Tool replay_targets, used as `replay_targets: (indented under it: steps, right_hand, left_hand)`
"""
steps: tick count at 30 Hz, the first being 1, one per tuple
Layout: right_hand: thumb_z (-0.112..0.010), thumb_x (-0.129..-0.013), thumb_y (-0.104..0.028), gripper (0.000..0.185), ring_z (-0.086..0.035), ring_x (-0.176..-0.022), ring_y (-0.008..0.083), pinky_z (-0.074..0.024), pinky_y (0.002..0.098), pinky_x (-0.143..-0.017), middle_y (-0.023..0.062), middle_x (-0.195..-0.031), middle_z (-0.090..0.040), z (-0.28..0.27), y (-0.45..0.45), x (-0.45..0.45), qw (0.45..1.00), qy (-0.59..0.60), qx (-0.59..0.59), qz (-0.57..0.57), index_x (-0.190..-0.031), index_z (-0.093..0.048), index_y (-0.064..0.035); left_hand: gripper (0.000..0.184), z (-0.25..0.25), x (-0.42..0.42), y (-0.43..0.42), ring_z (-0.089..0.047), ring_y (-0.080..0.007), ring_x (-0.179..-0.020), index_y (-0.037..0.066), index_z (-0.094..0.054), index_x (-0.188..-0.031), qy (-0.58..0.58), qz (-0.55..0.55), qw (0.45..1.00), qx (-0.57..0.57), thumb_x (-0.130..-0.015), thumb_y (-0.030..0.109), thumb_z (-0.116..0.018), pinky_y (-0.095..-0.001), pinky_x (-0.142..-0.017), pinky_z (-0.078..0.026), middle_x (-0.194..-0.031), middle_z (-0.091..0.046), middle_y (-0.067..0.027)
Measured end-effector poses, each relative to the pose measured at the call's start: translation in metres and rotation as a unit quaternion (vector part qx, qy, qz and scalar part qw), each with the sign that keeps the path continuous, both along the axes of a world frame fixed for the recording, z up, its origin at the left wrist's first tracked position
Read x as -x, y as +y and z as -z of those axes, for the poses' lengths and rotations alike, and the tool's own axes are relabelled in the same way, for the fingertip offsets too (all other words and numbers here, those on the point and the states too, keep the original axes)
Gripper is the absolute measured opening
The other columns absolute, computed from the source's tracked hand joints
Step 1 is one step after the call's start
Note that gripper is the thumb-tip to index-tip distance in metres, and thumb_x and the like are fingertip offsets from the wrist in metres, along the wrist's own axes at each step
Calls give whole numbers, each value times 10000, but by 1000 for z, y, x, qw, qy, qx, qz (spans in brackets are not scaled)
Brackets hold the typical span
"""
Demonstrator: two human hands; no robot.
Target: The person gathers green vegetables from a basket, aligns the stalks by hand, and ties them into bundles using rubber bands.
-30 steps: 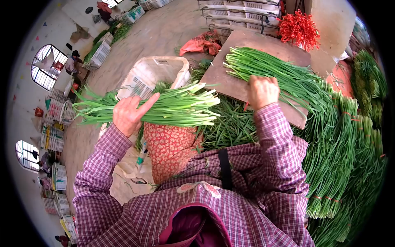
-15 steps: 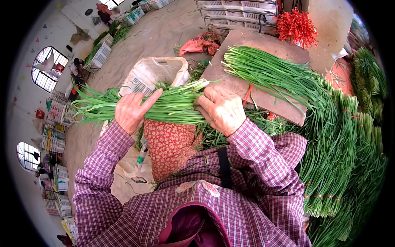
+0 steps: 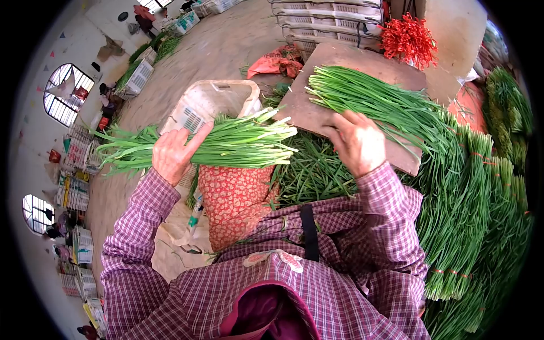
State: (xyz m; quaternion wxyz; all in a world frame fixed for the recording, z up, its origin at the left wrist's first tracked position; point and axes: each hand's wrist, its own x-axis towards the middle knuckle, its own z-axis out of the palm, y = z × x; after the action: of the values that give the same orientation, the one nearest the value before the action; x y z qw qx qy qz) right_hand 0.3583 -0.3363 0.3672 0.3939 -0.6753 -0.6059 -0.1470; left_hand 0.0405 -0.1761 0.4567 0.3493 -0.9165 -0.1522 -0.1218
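The right hand point(image 3: 358, 141) has moved off the pale cut ends of the bunch point(image 3: 243, 144) and back over the near edge of the worktop point(image 3: 303, 105). It is partly open, with its fingers loosely curled; whether anything small is in it cannot be told. The left hand point(image 3: 171, 156) stays closed around the bunch, thumb stretched out along the stalks, leaves fanning out to the left and cut ends to the right.

The bunch lies level in the air, above a flowered cloth point(image 3: 235, 201) and in front of a white crate point(image 3: 218, 93). Loose leaves point(image 3: 314, 173) lie heaped between the cloth and the worktop. On the worktop rests a pile of green stalks point(image 3: 362, 96), cut ends to the left, its leaves trailing over the right side towards upright tied bundles point(image 3: 453, 226). Beyond the worktop hang red ties point(image 3: 409, 39), just beside stacked crates point(image 3: 331, 22). A red bag point(image 3: 277, 63) lies on the floor point(image 3: 226, 42) near the crates.
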Motion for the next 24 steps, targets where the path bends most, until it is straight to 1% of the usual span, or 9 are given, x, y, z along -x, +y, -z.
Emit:
replay_targets:
  steps: [4,7,10,14,17,20,21,23,24]
  right_hand:
    - [-623,-828,-381,315,-607,-692,247,-470,370,-702,72,-698,-600,-16,25,30,998,38,-23,-33,-711,-652,-90]
    - [-578,-795,-580,575,-625,-674,279,-462,396,-742,147,-641,-622,-16,45,40,992,73,100,-38,-613,-659,-40]
    - [-620,-796,-471,433,-640,-663,324,-505,428,-662,156,-671,-647,-14,58,47,968,148,181,-90,-756,-708,-49]
    - [-633,-765,-439,357,-637,-636,275,-499,421,-641,135,-669,-647,8,65,43,973,160,147,-80,-661,-692,-103]
    - [-646,-769,-354,266,-636,-625,230,-512,381,-629,100,-688,-656,17,50,15,986,66,151,37,-680,-686,-107]
    - [-656,-784,-313,237,-647,-671,216,-521,372,-661,96,-767,-677,42,32,-32,980,-6,135,147,-701,-688,-94]
    - [-661,-787,-301,204,-651,-696,220,-523,373,-669,83,-763,-674,43,26,-41,965,-1,201,167,-737,-695,-106]
    - [-670,-789,-284,158,-657,-739,229,-524,377,-677,65,-761,-667,48,16,-45,941,22,292,171,-812,-702,-131]
    - [-674,-789,-279,152,-659,-757,235,-524,381,-675,60,-762,-663,50,11,-43,935,41,317,156,-850,-703,-143]
  left_hand:
    - [637,-4,-12,-12,-499,-215,-621,202,-559,-1286,20,17,1000,-3,-671,48,-625,-340,-567,-414,-721,-473,-48]
    - [608,-5,-18,-16,-491,-206,-616,201,-572,-1274,25,27,999,-6,-686,50,-610,-336,-563,-413,-711,-463,-45]
    - [618,-4,-23,-17,-454,-175,-581,235,-543,-1299,11,56,998,-23,-704,69,-580,-310,-534,-412,-678,-410,-25]
    - [605,-3,-20,-16,-452,-177,-578,233,-540,-1301,22,57,998,-17,-716,82,-579,-318,-532,-408,-677,-407,-26]
    - [667,-4,-6,-15,-482,-200,-596,227,-530,-1308,17,27,999,20,-667,75,-628,-339,-544,-420,-676,-407,-34]
    - [694,-9,10,-13,-569,-192,-694,167,-526,-1299,1,-73,984,162,-641,3,-675,-314,-614,-472,-771,-528,-20]
    - [659,-11,13,-13,-590,-181,-775,121,-531,-1276,-82,-87,924,364,-651,-28,-676,-303,-679,-487,-861,-574,-23]
    - [587,-8,30,-5,-594,-158,-974,25,-507,-1244,-183,-128,688,690,-689,-88,-663,-300,-849,-487,-1104,-617,-57]
    - [587,-7,31,-7,-594,-158,-974,25,-507,-1244,-186,-129,692,686,-689,-88,-663,-300,-849,-487,-1104,-617,-57]
